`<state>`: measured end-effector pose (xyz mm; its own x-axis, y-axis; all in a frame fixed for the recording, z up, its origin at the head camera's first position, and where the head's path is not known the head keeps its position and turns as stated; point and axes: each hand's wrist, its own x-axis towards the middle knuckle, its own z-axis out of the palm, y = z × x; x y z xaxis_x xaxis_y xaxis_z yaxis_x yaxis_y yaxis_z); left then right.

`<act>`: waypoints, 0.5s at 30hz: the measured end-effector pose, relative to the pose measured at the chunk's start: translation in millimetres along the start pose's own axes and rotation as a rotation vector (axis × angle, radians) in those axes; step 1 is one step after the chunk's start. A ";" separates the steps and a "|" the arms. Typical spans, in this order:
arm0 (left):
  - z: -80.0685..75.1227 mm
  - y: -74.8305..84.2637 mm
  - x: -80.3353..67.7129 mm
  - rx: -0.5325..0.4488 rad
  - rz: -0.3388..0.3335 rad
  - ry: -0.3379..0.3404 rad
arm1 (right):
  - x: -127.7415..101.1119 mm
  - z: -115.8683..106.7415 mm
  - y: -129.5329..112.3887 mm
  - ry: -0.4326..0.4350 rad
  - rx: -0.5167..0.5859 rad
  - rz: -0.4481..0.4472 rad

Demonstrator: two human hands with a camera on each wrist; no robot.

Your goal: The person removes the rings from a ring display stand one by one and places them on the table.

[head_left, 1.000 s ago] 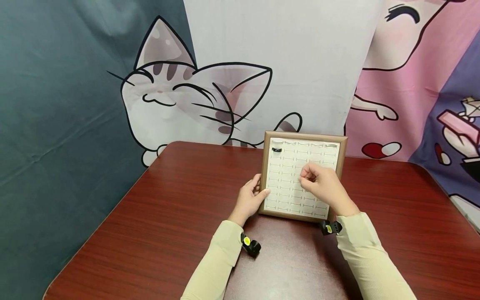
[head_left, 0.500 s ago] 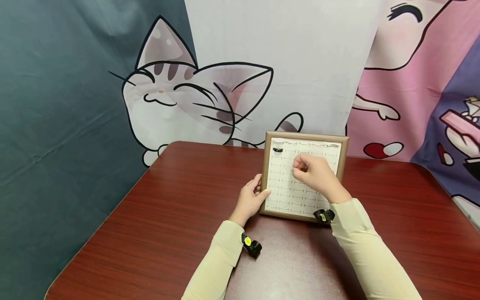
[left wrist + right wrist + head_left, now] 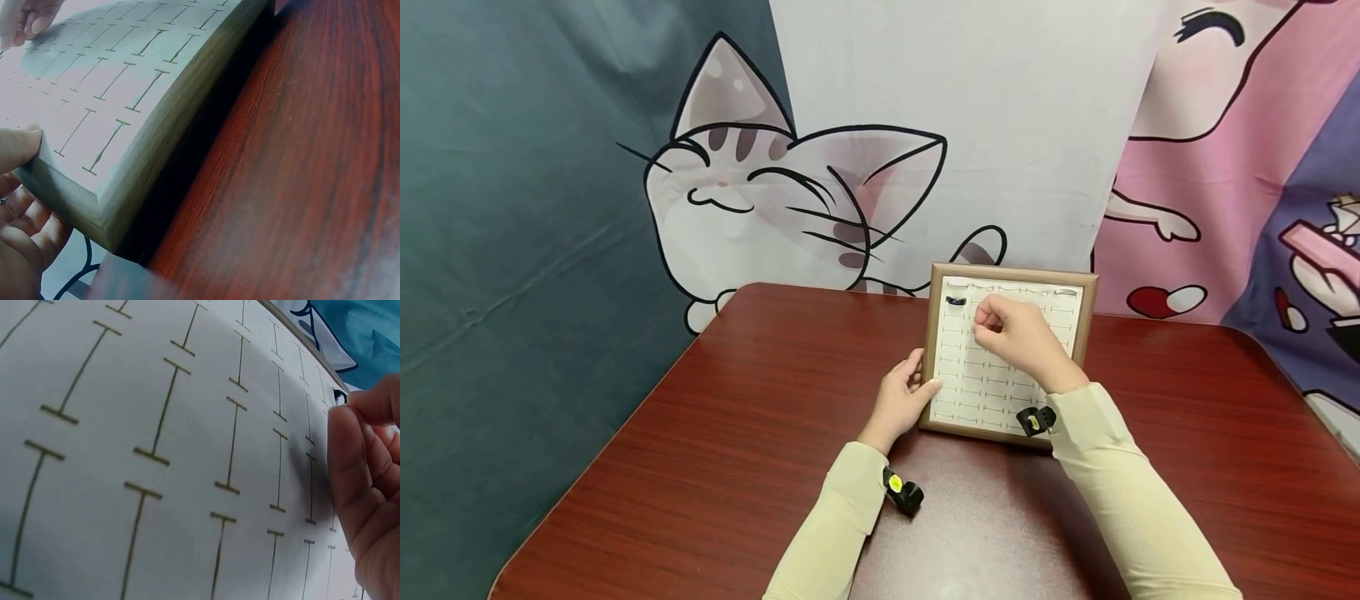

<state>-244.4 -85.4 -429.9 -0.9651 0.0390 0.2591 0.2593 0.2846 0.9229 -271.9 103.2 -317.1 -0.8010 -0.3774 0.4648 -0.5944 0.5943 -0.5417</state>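
Note:
A ring display board [image 3: 968, 375], with a white slotted face and a brown wooden frame, leans up on the table. My left hand [image 3: 897, 400] grips its lower left side, thumb on the front and fingers behind, as the left wrist view shows. My right hand [image 3: 1022, 337] is before the upper part of the board, its fingers curled and its thumb and index fingertips together. No object shows between them. A dark ring [image 3: 956, 301] sits in a slot at the upper left, just beyond those fingertips. Near the top right is a thin silvery ring [image 3: 1064, 292].
The reddish-brown wooden table [image 3: 760, 400] spreads around the board. Behind it hangs a cloth backdrop [image 3: 1015, 125] printed with cartoon cats. Each wrist wears a black camera band [image 3: 902, 492]. A dark cable [image 3: 84, 269] shows below the board's edge in the left wrist view.
My right hand has moved left and upward across the board, closer to the dark ring. The left hand and the board have stayed in place.

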 end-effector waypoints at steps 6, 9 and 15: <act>-0.3 0.1 0.6 0.009 0.011 0.000 | 8.5 1.6 -4.1 -0.008 -0.027 -0.023; -0.3 0.1 0.5 0.022 0.003 -0.003 | 12.3 2.4 -5.9 -0.003 -0.048 -0.025; -0.1 -0.1 -0.7 0.026 -0.014 -0.008 | 18.0 4.9 -9.5 0.004 -0.099 -0.029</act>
<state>-243.8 -85.6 -430.1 -0.9689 0.0422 0.2438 0.2447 0.3101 0.9187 -281.0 87.3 -307.0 -0.7831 -0.3925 0.4825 -0.6072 0.6505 -0.4563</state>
